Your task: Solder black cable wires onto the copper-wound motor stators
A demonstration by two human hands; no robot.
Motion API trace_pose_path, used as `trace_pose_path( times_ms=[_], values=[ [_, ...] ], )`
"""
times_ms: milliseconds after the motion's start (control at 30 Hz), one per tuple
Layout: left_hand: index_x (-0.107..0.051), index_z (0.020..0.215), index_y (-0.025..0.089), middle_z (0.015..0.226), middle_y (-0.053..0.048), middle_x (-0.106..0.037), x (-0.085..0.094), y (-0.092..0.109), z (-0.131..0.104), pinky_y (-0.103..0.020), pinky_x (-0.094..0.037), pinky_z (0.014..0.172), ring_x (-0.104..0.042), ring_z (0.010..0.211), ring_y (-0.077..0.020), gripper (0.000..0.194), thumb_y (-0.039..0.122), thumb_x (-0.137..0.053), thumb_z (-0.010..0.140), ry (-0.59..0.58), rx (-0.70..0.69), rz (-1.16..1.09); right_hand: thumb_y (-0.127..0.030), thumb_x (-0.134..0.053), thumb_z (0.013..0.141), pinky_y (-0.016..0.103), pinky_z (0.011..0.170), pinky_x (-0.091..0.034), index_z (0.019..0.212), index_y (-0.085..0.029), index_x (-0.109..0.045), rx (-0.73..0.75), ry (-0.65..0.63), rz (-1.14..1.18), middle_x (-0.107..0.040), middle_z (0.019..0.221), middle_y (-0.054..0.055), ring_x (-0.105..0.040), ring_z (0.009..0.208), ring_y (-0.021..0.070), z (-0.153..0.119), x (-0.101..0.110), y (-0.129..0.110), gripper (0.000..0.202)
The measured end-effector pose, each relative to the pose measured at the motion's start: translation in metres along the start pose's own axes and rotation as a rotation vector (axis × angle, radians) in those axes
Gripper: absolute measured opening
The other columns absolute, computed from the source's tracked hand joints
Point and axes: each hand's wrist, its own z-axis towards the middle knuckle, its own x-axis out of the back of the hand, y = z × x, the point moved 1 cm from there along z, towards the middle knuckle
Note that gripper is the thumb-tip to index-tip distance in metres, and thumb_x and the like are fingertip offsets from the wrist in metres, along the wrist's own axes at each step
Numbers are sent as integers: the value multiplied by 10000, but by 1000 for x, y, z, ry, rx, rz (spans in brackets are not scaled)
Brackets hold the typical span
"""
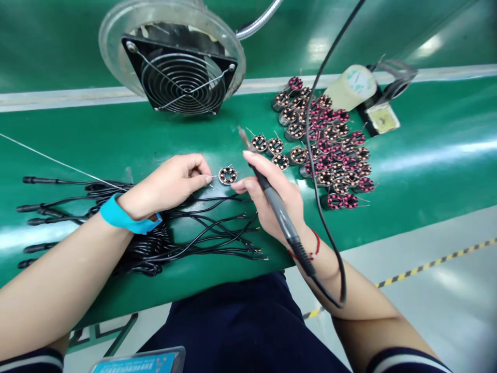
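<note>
My left hand (176, 178) is closed in a pinch on a thin wire (215, 176) at the left side of a small round motor stator (228, 176) with copper windings. A short yellowish wire end shows just below those fingertips. In my right hand (282, 199) is a soldering iron (276, 203), its tip pointing up and left, above the bench and apart from the stator. The right thumb and a finger reach out close to the stator's right edge; whether they touch it I cannot tell. Under and beside my left wrist lies a bundle of black cables (149, 251) with stripped ends.
Many wound stators (330, 150) stand grouped at the right. A fume extractor fan (186, 83) hangs at the back left. Behind the stators are a yellowish roll (351, 88) and an iron stand with a sponge (383, 118). The iron's cord (310, 119) loops across the view.
</note>
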Motion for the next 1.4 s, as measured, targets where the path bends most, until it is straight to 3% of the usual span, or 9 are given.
trace_pose_path(
  times_ms=[67, 167, 367, 700, 900, 1000, 1100, 1233, 1400],
  values=[
    [-595, 803, 164, 692, -4, -594, 0, 0, 0, -258, -359, 562, -480, 609, -129, 196, 359, -581, 800, -4, -15, -9, -222, -466, 975, 335, 883, -554, 1259, -263, -544, -29, -84, -46, -743, 962, -20, -704, 924, 154, 11, -1, -4, 297],
    [-585, 795, 165, 699, 2, -593, 0, -2, 0, -259, -364, 581, -481, 619, -128, 186, 351, -577, 799, -4, -46, -13, -176, -515, 903, 382, 929, -500, 1255, -209, -535, -31, -204, -135, -719, 1007, 10, -652, 967, 192, 24, -12, -3, 354],
    [-575, 765, 164, 730, 0, -616, 0, -3, 1, -260, -381, 624, -512, 664, -131, 162, 324, -574, 787, 5, -72, -76, -135, -469, 856, 382, 900, -417, 1294, -189, -505, -22, -244, -212, -706, 998, 20, -563, 994, 224, 24, -42, 14, 443],
    [-571, 765, 177, 698, 11, -576, 1, 0, -1, -248, -369, 574, -492, 621, -123, 173, 343, -543, 807, 32, -34, -15, -130, -452, 882, 366, 879, -409, 1281, -185, -530, -38, -118, -205, -732, 954, 5, -571, 931, 206, 17, -39, 23, 410],
    [-574, 771, 179, 698, 4, -598, 2, 3, -3, -252, -375, 571, -489, 609, -125, 206, 370, -522, 830, 38, -41, 80, -197, -447, 965, 326, 929, -490, 1331, -221, -505, 47, 47, -64, -733, 1063, 6, -658, 975, 144, 14, -18, 12, 372],
    [-567, 776, 181, 700, 3, -600, 2, 3, -4, -250, -373, 567, -497, 610, -126, 200, 365, -516, 837, 34, -44, 79, -289, -543, 950, 303, 907, -539, 1180, -226, -604, 78, 179, 44, -703, 1145, 28, -676, 1021, 143, 12, -7, 8, 246],
    [-566, 779, 182, 698, 2, -601, 2, 1, -3, -248, -368, 560, -496, 606, -127, 194, 361, -519, 840, 40, -37, 86, -407, -503, 966, 326, 837, -579, 1024, -236, -645, 3, 248, 167, -704, 981, 11, -699, 904, 150, 9, -3, 12, 230],
    [-578, 781, 183, 702, 0, -608, 2, 0, -3, -247, -370, 563, -500, 613, -127, 177, 342, -527, 838, 42, -38, 77, -488, -472, 963, 338, 792, -585, 909, -228, -646, -62, 276, 242, -681, 863, 5, -692, 813, 150, 8, -3, 18, 318],
    [-588, 796, 186, 699, 4, -606, 2, 1, -3, -247, -359, 558, -485, 598, -123, 173, 341, -529, 840, 41, -34, 82, -457, -491, 963, 300, 723, -573, 891, -223, -639, -54, 250, 293, -665, 828, -5, -673, 756, 128, 9, -5, 17, 287]
  ],
)
